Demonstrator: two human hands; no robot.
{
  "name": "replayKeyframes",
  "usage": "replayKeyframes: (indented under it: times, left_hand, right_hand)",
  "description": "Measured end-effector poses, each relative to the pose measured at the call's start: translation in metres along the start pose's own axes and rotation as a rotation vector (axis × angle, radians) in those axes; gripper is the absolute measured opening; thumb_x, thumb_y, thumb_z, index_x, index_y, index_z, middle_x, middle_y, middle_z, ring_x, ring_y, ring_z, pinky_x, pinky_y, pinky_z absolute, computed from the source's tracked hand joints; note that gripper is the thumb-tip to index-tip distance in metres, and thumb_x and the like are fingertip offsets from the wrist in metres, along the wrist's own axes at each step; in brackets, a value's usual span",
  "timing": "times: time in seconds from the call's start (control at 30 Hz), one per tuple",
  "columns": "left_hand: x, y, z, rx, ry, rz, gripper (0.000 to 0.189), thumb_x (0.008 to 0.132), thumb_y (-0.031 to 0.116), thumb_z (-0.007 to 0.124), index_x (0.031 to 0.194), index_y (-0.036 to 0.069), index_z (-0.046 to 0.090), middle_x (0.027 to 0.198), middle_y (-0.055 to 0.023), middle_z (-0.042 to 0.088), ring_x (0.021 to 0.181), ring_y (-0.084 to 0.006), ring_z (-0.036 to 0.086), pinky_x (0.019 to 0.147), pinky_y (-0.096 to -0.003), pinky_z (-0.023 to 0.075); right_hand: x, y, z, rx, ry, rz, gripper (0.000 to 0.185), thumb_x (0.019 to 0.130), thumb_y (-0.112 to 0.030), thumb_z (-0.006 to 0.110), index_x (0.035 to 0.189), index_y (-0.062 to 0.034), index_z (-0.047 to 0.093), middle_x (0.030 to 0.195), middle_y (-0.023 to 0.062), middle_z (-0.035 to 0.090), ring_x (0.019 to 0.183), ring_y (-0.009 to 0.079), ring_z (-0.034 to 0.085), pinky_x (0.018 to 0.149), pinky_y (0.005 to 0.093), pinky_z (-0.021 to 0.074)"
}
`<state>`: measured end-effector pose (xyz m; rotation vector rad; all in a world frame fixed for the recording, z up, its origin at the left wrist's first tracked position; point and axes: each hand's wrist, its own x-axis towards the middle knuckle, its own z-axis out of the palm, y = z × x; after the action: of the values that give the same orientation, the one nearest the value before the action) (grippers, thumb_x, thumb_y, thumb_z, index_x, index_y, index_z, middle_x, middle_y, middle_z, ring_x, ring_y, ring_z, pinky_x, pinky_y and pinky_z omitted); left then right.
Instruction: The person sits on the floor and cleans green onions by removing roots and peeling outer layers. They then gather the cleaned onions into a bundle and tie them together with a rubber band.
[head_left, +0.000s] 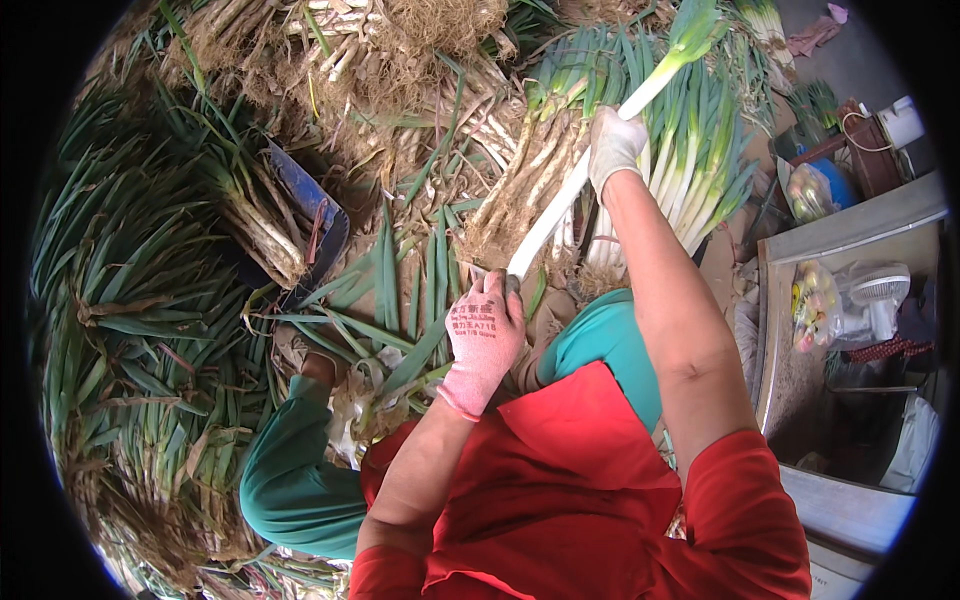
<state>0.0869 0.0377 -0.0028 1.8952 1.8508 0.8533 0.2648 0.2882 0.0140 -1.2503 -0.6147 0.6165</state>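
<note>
One long peeled leek (553, 212), white-stemmed with green leaves, slants up to the right in front of me. My right hand (619, 146), in a whitish glove, is wrapped around its upper stem below the leaves. At the lower root end, my left hand (486, 322), in a pink glove bearing print, has its fingers closed. A thin edge shows beside those fingertips; its kind is unclear. Behind my right hand lie cleaned leeks (679, 169) with white stems. Just left of these are soil-covered leeks (517, 180) with roots on.
A big heap of leeks (112, 300) fills the left side. A blue scoop-like container (330, 217) holds dirty leeks. Rooty bundles (405, 60) lie at the back, loose leaves (390, 277) between my feet. On the right stands a metal-edged table (780, 315) with a bagged fan (877, 292).
</note>
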Motion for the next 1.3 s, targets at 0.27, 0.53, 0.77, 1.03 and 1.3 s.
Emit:
replayKeyframes:
  times: [0.27, 0.53, 0.77, 1.03, 1.3]
  left_hand:
    - [-0.004, -0.006, -0.005, -0.197, 0.027, -0.1, 0.031, 0.088, 0.021, 0.052, 0.108, -0.002, 0.06, 0.087, -0.0251, 0.064, 0.081, -0.0414, 0.062, 0.074, -0.0469, 0.049]
    - [-0.006, -0.004, 0.011, -0.069, 0.036, 0.03, 0.031, 0.084, 0.023, 0.054, 0.106, 0.002, 0.061, 0.091, -0.0194, 0.066, 0.08, -0.0375, 0.063, 0.07, -0.0454, 0.0506]
    - [-0.001, 0.004, 0.01, -0.12, 0.076, 0.043, 0.024, 0.085, 0.017, 0.051, 0.1, 0.001, 0.062, 0.084, -0.0214, 0.064, 0.076, -0.0398, 0.061, 0.07, -0.0468, 0.0482]
    - [-0.004, 0.004, -0.026, -0.818, -0.323, -0.437, 0.023, 0.09, 0.016, 0.055, 0.104, -0.001, 0.062, 0.085, -0.0141, 0.067, 0.075, -0.0242, 0.065, 0.068, -0.035, 0.049]
    - [-0.018, -0.033, 0.042, -0.542, -0.649, 0.368, 0.025, 0.088, 0.015, 0.056, 0.109, 0.001, 0.062, 0.09, -0.0177, 0.066, 0.075, -0.0288, 0.066, 0.066, -0.0395, 0.0536]
  right_hand:
    - [-0.017, -0.014, 0.003, 0.101, -0.038, 0.081, 0.01, 0.079, -0.004, 0.057, 0.081, -0.0061, 0.048, 0.056, 0.0009, 0.044, 0.039, 0.0143, 0.04, 0.037, 0.0306, 0.0339]
    - [0.003, 0.006, -0.007, -0.013, -0.021, -0.042, 0.008, 0.082, -0.008, 0.055, 0.077, -0.0103, 0.05, 0.058, -0.0038, 0.044, 0.045, 0.009, 0.04, 0.04, 0.0287, 0.0329]
    - [0.004, 0.007, -0.013, 0.124, 0.054, 0.098, 0.012, 0.081, -0.001, 0.058, 0.081, -0.0118, 0.053, 0.062, -0.0037, 0.045, 0.048, 0.0092, 0.042, 0.043, 0.028, 0.0345]
    - [-0.026, -0.035, -0.007, 0.255, -0.118, 0.314, 0.008, 0.084, -0.009, 0.061, 0.086, -0.0085, 0.054, 0.062, 0.0008, 0.049, 0.043, 0.0145, 0.041, 0.037, 0.03, 0.0346]
    - [-0.041, -0.066, 0.012, 0.387, -0.315, 0.585, 0.013, 0.09, -0.017, 0.056, 0.101, -0.0109, 0.055, 0.052, -0.0013, 0.035, 0.04, 0.0163, 0.036, 0.038, 0.0335, 0.0358]
